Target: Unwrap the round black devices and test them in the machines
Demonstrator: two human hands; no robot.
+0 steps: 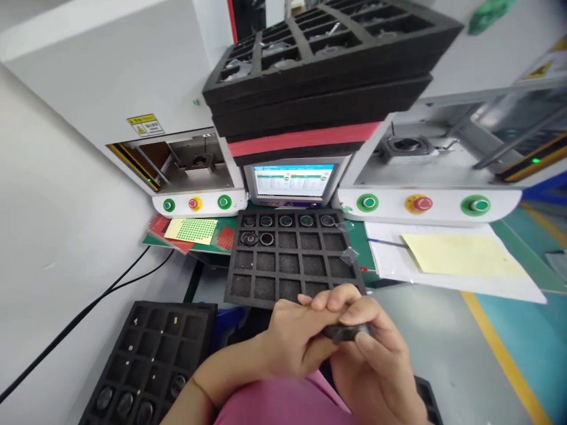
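Close to my body, a dark watch case point(348, 333) is seen edge-on between my two hands. My right hand point(376, 354) pinches it, thumb on the near side and fingers over the top. From the other side, my left hand point(295, 330) is closed around it, so much of its surface is covered. Just beyond my fingers lies a black foam tray point(287, 260) with square compartments. Round watch cases point(286, 221) fill its far row, and two more, one showing its back point(249, 238), sit in the row before it.
Another foam tray point(155, 336) with several watch cases is at lower left. Stacked foam trays point(323, 82) rise above a screen point(292, 180). Presses with green and red buttons point(194, 203) stand on both sides. A green-dot sticker sheet point(190, 231) and yellow paper point(456, 254) flank the tray.
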